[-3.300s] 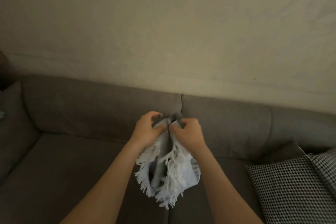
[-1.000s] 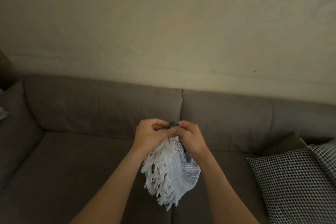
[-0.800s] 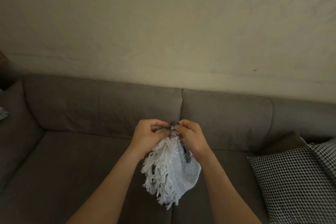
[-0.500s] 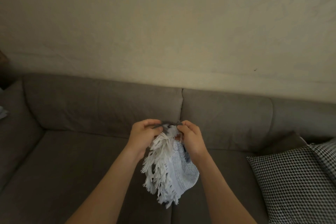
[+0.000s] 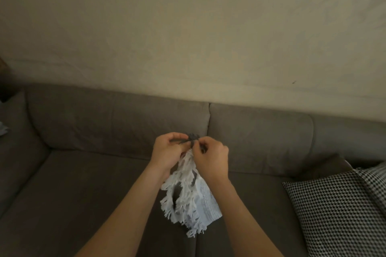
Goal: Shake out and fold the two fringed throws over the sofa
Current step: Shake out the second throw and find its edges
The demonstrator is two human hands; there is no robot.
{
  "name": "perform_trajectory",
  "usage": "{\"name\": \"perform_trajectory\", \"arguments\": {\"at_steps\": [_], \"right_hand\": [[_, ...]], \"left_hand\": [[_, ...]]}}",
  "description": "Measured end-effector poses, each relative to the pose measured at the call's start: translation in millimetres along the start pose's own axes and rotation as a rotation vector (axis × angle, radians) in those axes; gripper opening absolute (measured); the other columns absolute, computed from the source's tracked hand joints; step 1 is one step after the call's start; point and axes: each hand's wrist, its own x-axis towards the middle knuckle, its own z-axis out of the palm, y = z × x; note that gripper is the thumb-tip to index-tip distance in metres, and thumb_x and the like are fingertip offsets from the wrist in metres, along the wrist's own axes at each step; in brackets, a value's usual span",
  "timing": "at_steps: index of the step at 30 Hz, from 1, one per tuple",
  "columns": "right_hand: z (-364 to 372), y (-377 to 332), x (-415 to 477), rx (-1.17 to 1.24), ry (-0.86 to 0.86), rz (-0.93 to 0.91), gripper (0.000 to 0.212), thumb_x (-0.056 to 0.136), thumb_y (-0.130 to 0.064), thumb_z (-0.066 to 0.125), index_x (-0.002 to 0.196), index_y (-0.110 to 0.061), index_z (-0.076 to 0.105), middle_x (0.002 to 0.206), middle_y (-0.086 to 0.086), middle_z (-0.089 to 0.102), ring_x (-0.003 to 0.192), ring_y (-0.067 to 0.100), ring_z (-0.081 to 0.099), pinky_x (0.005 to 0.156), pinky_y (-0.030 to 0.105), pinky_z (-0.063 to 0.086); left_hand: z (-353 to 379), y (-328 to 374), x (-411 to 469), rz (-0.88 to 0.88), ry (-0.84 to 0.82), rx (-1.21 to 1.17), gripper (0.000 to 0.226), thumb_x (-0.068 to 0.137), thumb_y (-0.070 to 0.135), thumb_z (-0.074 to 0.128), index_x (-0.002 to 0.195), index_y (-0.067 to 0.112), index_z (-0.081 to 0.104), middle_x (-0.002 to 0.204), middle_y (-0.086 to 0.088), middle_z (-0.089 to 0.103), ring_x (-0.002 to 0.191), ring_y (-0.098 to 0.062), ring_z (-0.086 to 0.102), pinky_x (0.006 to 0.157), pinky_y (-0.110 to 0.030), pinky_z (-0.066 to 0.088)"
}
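Pale blue-white fringed throw [image 5: 193, 200], bunched small and held in the air above the seat of the sofa [image 5: 83, 183], just in front of the seam between two back cushions. Long axis close to vertical in the view, leaning slightly rightward toward the bottom. Dark gathered edge at the top by the fingers, white fringe spilling down the left side and along the lower end, ribbed woven panel showing at lower right. Whether clear of the seat or brushing it: cannot tell.

Pinched at that top edge from both sides. On one side the left hand [image 5: 167, 153], fingers curled, thumb and forefinger nipping the dark edge; just beside it the right hand [image 5: 213, 158], curled likewise, fingertips pinching the same edge. Knuckles nearly touching. Bare forearms reaching up from the bottom of the view and converging on the cloth.

Behind the grey-brown backrest, a plain beige wall [image 5: 188, 37]. On the seat at right, well apart from the throw, a black-and-white houndstooth cushion [image 5: 338, 210]. At the far left edge, a scrap of pale cloth [image 5: 3, 129], too little in view to identify
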Motion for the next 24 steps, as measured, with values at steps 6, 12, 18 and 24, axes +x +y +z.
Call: {"name": "perform_trajectory", "arguments": {"at_steps": [6, 12, 18, 24], "right_hand": [[0.1, 4.5, -9.6, 0.124, -0.093, -0.079, 0.013, 0.088, -0.031, 0.074, 0.094, -0.019, 0.078, 0.075, -0.013, 0.072, 0.068, 0.003, 0.068, 0.064, 0.019, 0.053], [0.6, 8.4, -6.5, 0.227, -0.24, 0.076, 0.048, 0.068, -0.021, 0.095, 0.111, -0.017, 0.073, 0.092, -0.011, 0.077, 0.083, 0.0, 0.072, 0.077, 0.021, 0.06], [-3.1, 19.4, 1.2, 0.559, -0.246, 0.347, 0.02, 0.08, 0.003, 0.077, 0.094, -0.012, 0.074, 0.073, 0.007, 0.075, 0.059, 0.019, 0.061, 0.057, 0.032, 0.051], [-13.2, 10.4, 14.4, 0.781, -0.332, 0.385, 0.017, 0.091, 0.007, 0.065, 0.099, -0.004, 0.075, 0.093, 0.032, 0.072, 0.075, 0.033, 0.066, 0.072, 0.044, 0.055]], "left_hand": [[-2.7, 7.4, 2.5, 0.033, 0.017, 0.002, 0.021, 0.082, -0.006, 0.081, 0.091, 0.013, 0.08, 0.084, -0.004, 0.081, 0.079, -0.016, 0.078, 0.069, -0.025, 0.058], [-7.8, 14.9, 4.7, 0.052, -0.019, 0.081, 0.017, 0.083, 0.0, 0.079, 0.094, 0.013, 0.082, 0.087, -0.008, 0.081, 0.085, -0.023, 0.08, 0.076, -0.033, 0.064], [-22.4, 29.9, 1.5, -0.059, -0.29, 0.107, 0.032, 0.098, -0.003, 0.05, 0.113, 0.006, 0.076, 0.099, -0.016, 0.081, 0.091, -0.03, 0.079, 0.087, -0.042, 0.065], [-24.9, 26.1, 11.7, 0.384, -0.498, 0.546, 0.073, 0.079, -0.007, 0.069, 0.132, 0.042, 0.065, 0.164, 0.012, 0.032, 0.15, -0.004, 0.037, 0.115, -0.031, 0.042]]}}
